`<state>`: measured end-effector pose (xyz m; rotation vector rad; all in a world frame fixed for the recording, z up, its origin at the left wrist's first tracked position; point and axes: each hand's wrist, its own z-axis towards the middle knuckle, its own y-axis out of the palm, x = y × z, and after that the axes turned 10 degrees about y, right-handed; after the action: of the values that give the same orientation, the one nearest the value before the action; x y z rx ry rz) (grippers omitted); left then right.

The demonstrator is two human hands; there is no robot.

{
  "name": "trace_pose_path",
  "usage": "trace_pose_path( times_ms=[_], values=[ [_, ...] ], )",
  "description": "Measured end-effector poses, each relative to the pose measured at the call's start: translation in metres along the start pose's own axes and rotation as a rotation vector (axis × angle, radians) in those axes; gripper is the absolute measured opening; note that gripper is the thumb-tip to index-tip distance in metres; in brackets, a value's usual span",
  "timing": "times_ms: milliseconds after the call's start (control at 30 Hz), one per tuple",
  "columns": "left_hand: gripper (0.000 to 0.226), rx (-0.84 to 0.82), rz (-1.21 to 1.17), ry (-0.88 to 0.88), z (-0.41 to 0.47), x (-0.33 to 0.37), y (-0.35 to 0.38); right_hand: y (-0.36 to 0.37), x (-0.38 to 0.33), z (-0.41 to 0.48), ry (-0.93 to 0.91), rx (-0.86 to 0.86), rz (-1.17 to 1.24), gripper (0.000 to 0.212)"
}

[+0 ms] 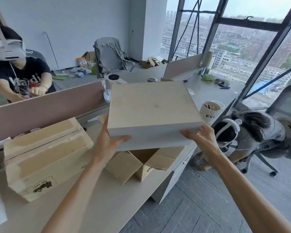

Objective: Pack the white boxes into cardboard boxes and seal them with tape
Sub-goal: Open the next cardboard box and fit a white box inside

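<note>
Grip solid: left hand (107, 145) clamps near-left corner of white box (153, 105), right hand (202, 137) near-right, seemingly just clear above open cardboard box (146, 159).

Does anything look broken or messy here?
Yes. The open cardboard box under the held white box has a ragged, torn-looking right flap. Far behind, rubbish lies scattered on the floor.

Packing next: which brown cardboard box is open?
The brown cardboard box directly below the held flat white box, flaps splayed; the left cardboard box is taped shut.
</note>
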<state>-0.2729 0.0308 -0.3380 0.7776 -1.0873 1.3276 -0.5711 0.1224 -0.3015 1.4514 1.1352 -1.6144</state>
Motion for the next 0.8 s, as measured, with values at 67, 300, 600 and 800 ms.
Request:
trace_pose_path(
  times_ms=[67,300,600,800],
  values=[
    [0.094,0.026,0.004,-0.027,0.009,-0.01,0.017,-0.005,0.012,0.026,0.012,-0.022,0.007,0.055],
    [0.084,0.154,0.061,-0.117,0.047,-0.05,0.066,-0.021,0.048,0.14,0.062,-0.181,-0.042,0.045],
    [0.055,0.419,0.183,-0.299,0.034,-0.054,0.125,-0.026,0.076,0.226,0.093,-0.457,-0.036,0.041],
    [0.057,0.592,0.263,-0.409,0.013,-0.043,0.156,-0.031,0.092,0.261,0.098,-0.677,-0.002,0.037]
  ],
)
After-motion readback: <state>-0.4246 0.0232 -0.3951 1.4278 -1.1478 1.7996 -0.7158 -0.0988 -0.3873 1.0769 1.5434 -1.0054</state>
